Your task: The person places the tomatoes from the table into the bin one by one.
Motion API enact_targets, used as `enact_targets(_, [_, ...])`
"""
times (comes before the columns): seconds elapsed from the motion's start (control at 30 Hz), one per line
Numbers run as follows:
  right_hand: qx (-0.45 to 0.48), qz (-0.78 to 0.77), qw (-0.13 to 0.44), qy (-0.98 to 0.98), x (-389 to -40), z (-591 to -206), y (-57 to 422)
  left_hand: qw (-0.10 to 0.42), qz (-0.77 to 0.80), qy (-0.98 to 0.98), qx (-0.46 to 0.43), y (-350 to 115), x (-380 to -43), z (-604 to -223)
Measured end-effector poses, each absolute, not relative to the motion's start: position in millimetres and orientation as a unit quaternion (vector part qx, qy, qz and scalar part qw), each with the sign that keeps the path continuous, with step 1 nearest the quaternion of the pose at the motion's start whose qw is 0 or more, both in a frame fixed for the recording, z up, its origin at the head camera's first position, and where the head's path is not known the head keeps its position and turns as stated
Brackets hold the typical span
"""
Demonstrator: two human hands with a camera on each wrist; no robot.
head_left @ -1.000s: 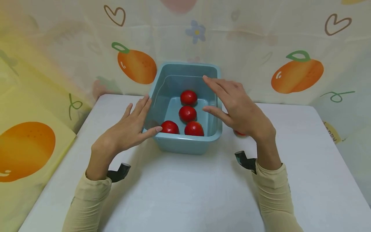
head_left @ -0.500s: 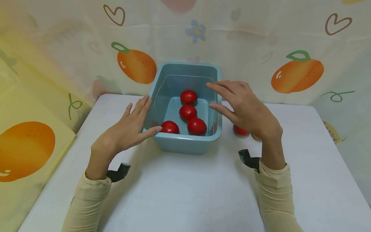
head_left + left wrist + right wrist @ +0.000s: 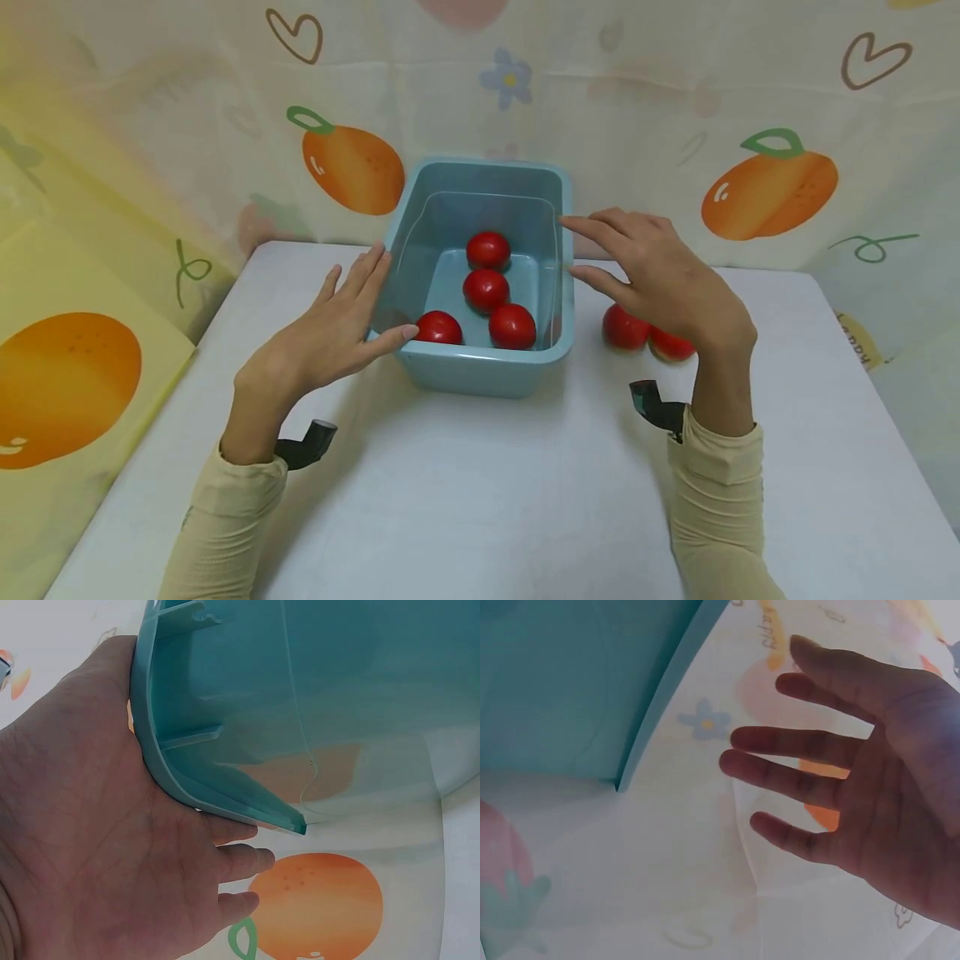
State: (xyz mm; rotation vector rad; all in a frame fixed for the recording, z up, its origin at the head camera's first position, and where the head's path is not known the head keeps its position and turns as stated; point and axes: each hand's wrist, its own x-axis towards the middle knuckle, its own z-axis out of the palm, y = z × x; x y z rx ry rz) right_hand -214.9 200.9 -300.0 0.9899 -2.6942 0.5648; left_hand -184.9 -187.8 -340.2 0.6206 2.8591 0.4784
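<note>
A light blue plastic bin point(image 3: 480, 357) stands at the back middle of the white table. Several glossy red round fruits, one of them a front right fruit point(image 3: 512, 326), lie on its floor. My left hand point(image 3: 318, 337) rests against the bin's left front corner, fingers straight along the outside and thumb over the rim. In the left wrist view its palm point(image 3: 112, 817) is right at the rim. My right hand point(image 3: 660, 271) hovers beside the bin's right rim with fingers spread, holding nothing. Below it, two more red fruits point(image 3: 625, 327) sit on the table, partly hidden by the hand.
A pale curtain point(image 3: 637, 100) printed with fruits and hearts hangs right behind the bin. Yellow cloth point(image 3: 67, 275) borders the table on the left. The white tabletop point(image 3: 480, 500) stretches in front of the bin, between both forearms.
My right hand has moved right, from over the bin's inside to beside its rim, uncovering two fruits on the table. The front right fruit rolled slightly right. The left hand stayed still.
</note>
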Motion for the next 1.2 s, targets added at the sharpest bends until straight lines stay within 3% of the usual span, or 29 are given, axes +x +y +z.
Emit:
enact_targets(0.33, [0.270,0.151,0.038,-0.950,-220.3,-301.1,215.3,0.088,0.162,0.960,0.210,-189.2,-184.9,-340.0])
enact_targets(0.87, [0.153,0.179,-0.203,-0.950,-246.2,-326.8,224.0,0.092,0.159,0.961,0.208,-189.7,-184.5,-339.4])
enact_targets(1.2, [0.061,0.133,-0.281,-0.948,-264.1,-352.6,229.8,0.091,0.160,0.960,0.211,-189.4,-184.5,-339.7])
